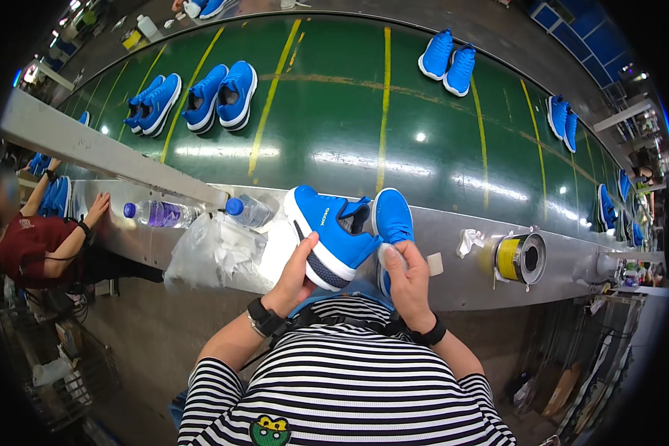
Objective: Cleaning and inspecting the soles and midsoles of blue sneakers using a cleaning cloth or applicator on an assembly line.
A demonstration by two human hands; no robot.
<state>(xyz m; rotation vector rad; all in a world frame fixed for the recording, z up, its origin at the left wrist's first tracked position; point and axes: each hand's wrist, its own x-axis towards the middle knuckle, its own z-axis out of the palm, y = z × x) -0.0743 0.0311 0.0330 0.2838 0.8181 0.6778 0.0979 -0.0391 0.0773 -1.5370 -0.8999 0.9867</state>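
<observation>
1. Green conveyor belt (334,126) fills the upper half of the frame, curved by the lens, with yellow lines across it and pairs of blue shoes spaced along it, one pair (219,95) at upper left.
2. Below it a metal ledge (557,260) runs across the middle of the frame; crumpled plastic bags (215,249) and two water bottles (163,214) lie on it left of centre.
3. At far left another person (41,241) rests a hand on the ledge.
4. Centre frame, the blue shoe (333,232) is tilted on its side just above the striped shirt; a second shoe (392,215) stands touching it on the right.
5. The left hand (296,271) is curled around the shoe's sole and heel, thumb up on the sidewall, gripping firmly.
6. The right hand (405,279) is closed on a small white cloth (391,254), pressed against the shoe's side.
7. A yellow tape roll (519,258) sits on the ledge at right.
8. To wipe well, I judge the left hand should hold the shoe steady while the cloth works in short strokes along the sole edge.
</observation>
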